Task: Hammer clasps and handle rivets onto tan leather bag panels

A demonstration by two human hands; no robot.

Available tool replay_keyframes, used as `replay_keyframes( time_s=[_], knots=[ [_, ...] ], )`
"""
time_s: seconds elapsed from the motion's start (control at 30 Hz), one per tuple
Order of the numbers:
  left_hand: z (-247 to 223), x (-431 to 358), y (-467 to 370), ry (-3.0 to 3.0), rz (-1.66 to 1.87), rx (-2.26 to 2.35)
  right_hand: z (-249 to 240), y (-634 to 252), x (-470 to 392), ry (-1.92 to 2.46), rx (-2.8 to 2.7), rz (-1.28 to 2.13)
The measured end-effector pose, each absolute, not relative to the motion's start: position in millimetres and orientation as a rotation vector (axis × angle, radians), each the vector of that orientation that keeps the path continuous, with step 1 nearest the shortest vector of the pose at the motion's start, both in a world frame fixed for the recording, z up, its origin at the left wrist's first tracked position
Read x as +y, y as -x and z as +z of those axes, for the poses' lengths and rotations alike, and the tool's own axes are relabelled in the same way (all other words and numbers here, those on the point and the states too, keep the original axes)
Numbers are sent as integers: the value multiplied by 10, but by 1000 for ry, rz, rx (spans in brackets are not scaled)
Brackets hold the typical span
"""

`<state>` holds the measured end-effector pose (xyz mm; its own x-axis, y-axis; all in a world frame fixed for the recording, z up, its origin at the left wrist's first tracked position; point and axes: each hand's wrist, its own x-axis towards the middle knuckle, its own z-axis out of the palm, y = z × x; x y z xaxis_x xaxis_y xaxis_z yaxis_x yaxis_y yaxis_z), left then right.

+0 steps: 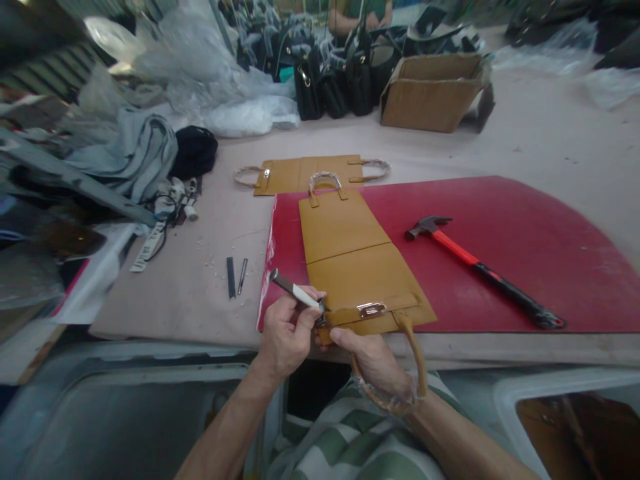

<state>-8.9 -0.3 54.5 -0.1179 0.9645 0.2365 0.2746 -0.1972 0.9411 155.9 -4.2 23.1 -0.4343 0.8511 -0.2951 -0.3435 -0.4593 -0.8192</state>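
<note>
My left hand (286, 333) is closed around a slim metal tool wrapped in white (304, 295). The tool slants down to the near left corner of a tan leather bag panel (353, 267). Its exact kind cannot be made out. My right hand (375, 360) grips the panel's near edge, thumb on top and fingers hidden underneath. The near handle (417, 360), partly wrapped in clear plastic, loops around my right wrist. A silver clasp plate (371, 309) sits on the panel close to my right thumb. At the panel's far end stands another plastic-wrapped handle (324, 180).
Under the panel lies a red mat (480, 280), with a claw hammer (470, 259) to the right. A second tan panel (310, 173) lies behind. Two slim metal pieces (231, 277) rest at left. Farther back are a cardboard box (430, 93), black bags (360, 80) and a person's arms (345, 23).
</note>
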Motion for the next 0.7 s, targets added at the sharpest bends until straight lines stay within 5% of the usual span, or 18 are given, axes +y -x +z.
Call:
replay_keyframes(
  time_s=[0.2, 0.7],
  knots=[
    [563, 103, 109, -1429, 1255, 1438, 311, -1679, 109, 1055, -1272, 1864],
    [566, 145, 152, -1499, 1331, 1372, 217, -1661, 198, 820, -1108, 2035]
  ],
)
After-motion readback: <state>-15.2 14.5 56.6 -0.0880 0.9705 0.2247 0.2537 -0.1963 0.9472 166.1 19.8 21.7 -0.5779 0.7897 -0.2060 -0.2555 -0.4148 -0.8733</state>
